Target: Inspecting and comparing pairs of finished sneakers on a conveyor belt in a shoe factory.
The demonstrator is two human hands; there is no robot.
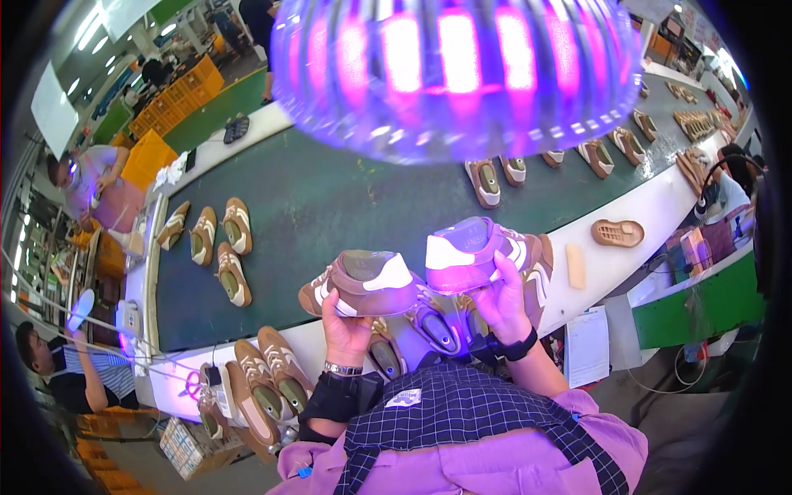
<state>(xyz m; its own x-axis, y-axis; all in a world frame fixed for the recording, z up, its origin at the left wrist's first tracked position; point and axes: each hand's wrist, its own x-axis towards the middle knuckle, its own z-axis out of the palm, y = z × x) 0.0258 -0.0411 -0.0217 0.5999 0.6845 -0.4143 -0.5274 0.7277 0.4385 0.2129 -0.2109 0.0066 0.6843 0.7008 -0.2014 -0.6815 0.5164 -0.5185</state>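
My left hand grips a brown sneaker with a white heel patch, its heel turned to the right. In my right hand is a matching sneaker, its white heel patch turned to the left. Both are raised side by side below a glowing purple lamp, heels close but apart. Dark green linings show in their openings. Under and between my hands, more sneakers stand along the near edge, partly hidden by the held pair.
A green conveyor belt carries sneakers at left and far right. On the white ledge lie a loose tan sole and a beige strip. More sneakers stand at near left. Two people are at left.
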